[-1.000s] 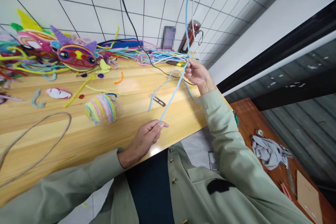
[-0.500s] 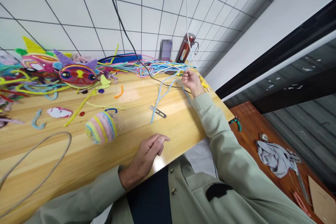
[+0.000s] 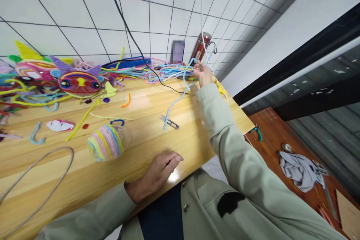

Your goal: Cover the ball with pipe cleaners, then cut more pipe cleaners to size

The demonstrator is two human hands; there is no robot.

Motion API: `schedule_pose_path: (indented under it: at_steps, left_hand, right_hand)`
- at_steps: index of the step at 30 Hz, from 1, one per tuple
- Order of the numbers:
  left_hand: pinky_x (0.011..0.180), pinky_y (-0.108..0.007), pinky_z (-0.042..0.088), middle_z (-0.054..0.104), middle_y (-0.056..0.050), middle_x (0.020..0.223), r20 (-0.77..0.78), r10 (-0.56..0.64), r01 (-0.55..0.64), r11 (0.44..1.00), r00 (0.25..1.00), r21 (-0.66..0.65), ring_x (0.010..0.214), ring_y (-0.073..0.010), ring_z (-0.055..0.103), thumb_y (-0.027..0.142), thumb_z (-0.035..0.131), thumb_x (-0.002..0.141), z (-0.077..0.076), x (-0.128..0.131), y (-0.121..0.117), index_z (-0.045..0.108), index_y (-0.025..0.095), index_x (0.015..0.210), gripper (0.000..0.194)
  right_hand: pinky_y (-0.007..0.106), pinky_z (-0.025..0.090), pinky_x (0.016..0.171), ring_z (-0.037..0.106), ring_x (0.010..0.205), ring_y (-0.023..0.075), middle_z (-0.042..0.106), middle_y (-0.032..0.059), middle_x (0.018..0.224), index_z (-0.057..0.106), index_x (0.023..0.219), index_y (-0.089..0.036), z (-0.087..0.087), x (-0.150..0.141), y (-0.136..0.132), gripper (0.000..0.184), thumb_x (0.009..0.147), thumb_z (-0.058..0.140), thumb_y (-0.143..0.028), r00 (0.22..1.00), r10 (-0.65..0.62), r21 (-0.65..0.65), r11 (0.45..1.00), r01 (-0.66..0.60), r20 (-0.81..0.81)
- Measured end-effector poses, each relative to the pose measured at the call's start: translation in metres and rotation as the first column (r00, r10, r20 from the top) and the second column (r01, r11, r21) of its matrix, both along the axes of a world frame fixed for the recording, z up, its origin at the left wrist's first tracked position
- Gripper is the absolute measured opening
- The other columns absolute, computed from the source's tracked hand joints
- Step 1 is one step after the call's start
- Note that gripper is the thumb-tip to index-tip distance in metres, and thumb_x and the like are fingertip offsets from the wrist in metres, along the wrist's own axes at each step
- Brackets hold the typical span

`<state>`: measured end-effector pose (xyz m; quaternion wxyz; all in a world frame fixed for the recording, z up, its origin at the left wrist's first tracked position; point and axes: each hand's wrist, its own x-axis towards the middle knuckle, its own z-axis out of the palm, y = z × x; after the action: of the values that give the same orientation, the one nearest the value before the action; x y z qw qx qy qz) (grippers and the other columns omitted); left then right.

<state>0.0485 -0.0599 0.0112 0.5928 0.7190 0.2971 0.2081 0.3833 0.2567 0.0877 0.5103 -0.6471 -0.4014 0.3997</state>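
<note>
My right hand [image 3: 203, 74] is stretched to the back of the table, its fingers pinched on a light-blue pipe cleaner [image 3: 174, 104]. That strand bends down from the fingers, and its lower end lies across small thread snips [image 3: 170, 122]. Behind the hand is a pile of mixed pipe cleaners [image 3: 165, 73], mostly blue, pink and white. My left hand [image 3: 160, 174] rests at the table's front edge with its fingers curled together and nothing visible in them. To its left sits a striped pastel ball [image 3: 105, 142] of wound pipe cleaner, partly wrapped in clear film.
Colourful horned fuzzy figures [image 3: 80, 81] stand at the back left. A red flask [image 3: 201, 47] and a phone-like panel [image 3: 178, 51] lean at the wall. A black cable [image 3: 126, 26] hangs across. A grey cable loop [image 3: 70, 157] lies left. Pliers [image 3: 258, 133] lie on a lower brown surface.
My right hand has shifted slightly back, lifting the light-blue pipe cleaner so part of it rises off the table. My left hand stays at the front edge. The view has tilted a little.
</note>
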Motion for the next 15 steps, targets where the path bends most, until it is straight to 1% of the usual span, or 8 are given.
schedule_pose_path:
  at_steps: [2, 4, 6, 8, 10, 13, 14, 15]
  left_hand:
    - [0.079, -0.032, 0.044, 0.064, -0.001, 0.079, 0.005, -0.005, 0.005, 1.000, 1.000, 0.002, 0.076, -0.0185, 0.056, 0.044, 0.044, 0.112, -0.001, 0.000, 0.000, 0.065, 0.020, 0.087, 0.040]
    - [0.078, -0.032, 0.044, 0.065, -0.002, 0.080, 0.010, -0.008, 0.008, 1.000, 1.000, 0.005, 0.077, -0.0186, 0.058, 0.044, 0.044, 0.112, -0.001, 0.001, 0.000, 0.064, 0.021, 0.086, 0.040]
    - [0.078, -0.031, 0.044, 0.066, -0.002, 0.081, 0.013, -0.015, 0.015, 1.000, 1.000, 0.006, 0.077, -0.0185, 0.059, 0.043, 0.044, 0.112, -0.001, 0.001, 0.000, 0.062, 0.021, 0.085, 0.039]
    - [0.077, -0.031, 0.044, 0.068, -0.003, 0.083, 0.010, -0.026, 0.026, 1.000, 1.000, 0.003, 0.079, -0.0185, 0.060, 0.044, 0.045, 0.112, 0.000, 0.001, 0.000, 0.061, 0.021, 0.083, 0.040]
    - [0.077, -0.031, 0.044, 0.068, -0.003, 0.083, 0.011, -0.031, 0.031, 1.000, 0.999, 0.003, 0.079, -0.0186, 0.060, 0.044, 0.045, 0.112, 0.001, 0.001, 0.001, 0.059, 0.021, 0.082, 0.040]
    - [0.077, -0.032, 0.043, 0.068, -0.002, 0.083, 0.009, -0.036, 0.036, 0.999, 0.999, 0.005, 0.079, -0.0185, 0.059, 0.044, 0.045, 0.112, 0.002, 0.001, 0.001, 0.057, 0.021, 0.081, 0.040]
    - [0.077, -0.032, 0.043, 0.067, -0.002, 0.083, 0.010, -0.034, 0.034, 0.999, 0.999, 0.006, 0.079, -0.0184, 0.059, 0.044, 0.045, 0.112, 0.001, 0.001, 0.001, 0.057, 0.021, 0.081, 0.040]
    - [0.077, -0.032, 0.043, 0.067, -0.002, 0.083, 0.011, -0.034, 0.034, 0.999, 0.999, 0.007, 0.079, -0.0184, 0.059, 0.044, 0.045, 0.112, 0.000, 0.001, 0.001, 0.057, 0.021, 0.081, 0.040]
  right_hand:
    - [0.022, 0.054, 0.064, 0.062, 0.068, 0.0126, 0.065, -0.0006, 0.074, 0.062, 0.090, -0.020, -0.005, -0.010, 0.000, 0.028, 0.109, 0.065, -0.040, 0.993, 0.002, -0.053, 0.999, 0.005, 0.118]
    - [0.021, 0.047, 0.059, 0.054, 0.060, 0.0113, 0.058, -0.0034, 0.065, 0.056, 0.083, -0.022, -0.012, -0.016, -0.007, 0.031, 0.107, 0.067, -0.039, 0.970, 0.029, -0.115, 0.993, -0.001, 0.243]
    - [0.022, 0.044, 0.059, 0.053, 0.059, 0.0115, 0.060, -0.0018, 0.066, 0.058, 0.082, -0.021, -0.018, -0.018, -0.016, 0.030, 0.104, 0.068, -0.038, 0.917, 0.086, -0.177, 0.984, -0.017, 0.389]
    - [0.024, 0.045, 0.063, 0.058, 0.066, 0.0140, 0.064, 0.0023, 0.068, 0.063, 0.079, -0.019, -0.022, -0.018, -0.023, 0.029, 0.101, 0.073, -0.036, 0.834, 0.156, -0.243, 0.970, -0.027, 0.529]
    - [0.026, 0.048, 0.071, 0.066, 0.080, 0.0197, 0.070, 0.0077, 0.073, 0.069, 0.077, -0.016, -0.025, -0.020, -0.023, 0.028, 0.094, 0.081, -0.035, 0.738, 0.231, -0.308, 0.951, -0.032, 0.634]
    - [0.031, 0.053, 0.085, 0.073, 0.103, 0.0296, 0.078, 0.0156, 0.086, 0.075, 0.082, -0.012, -0.029, -0.029, -0.016, 0.027, 0.088, 0.089, -0.034, 0.618, 0.360, -0.420, 0.906, -0.052, 0.699]
    - [0.033, 0.055, 0.090, 0.074, 0.108, 0.0319, 0.080, 0.0179, 0.093, 0.077, 0.087, -0.009, -0.031, -0.033, -0.014, 0.027, 0.089, 0.090, -0.033, 0.586, 0.404, -0.458, 0.887, -0.064, 0.702]
    - [0.035, 0.057, 0.094, 0.074, 0.111, 0.0328, 0.080, 0.0191, 0.103, 0.079, 0.095, -0.007, -0.032, -0.036, -0.012, 0.029, 0.091, 0.088, -0.035, 0.557, 0.446, -0.491, 0.868, -0.077, 0.701]
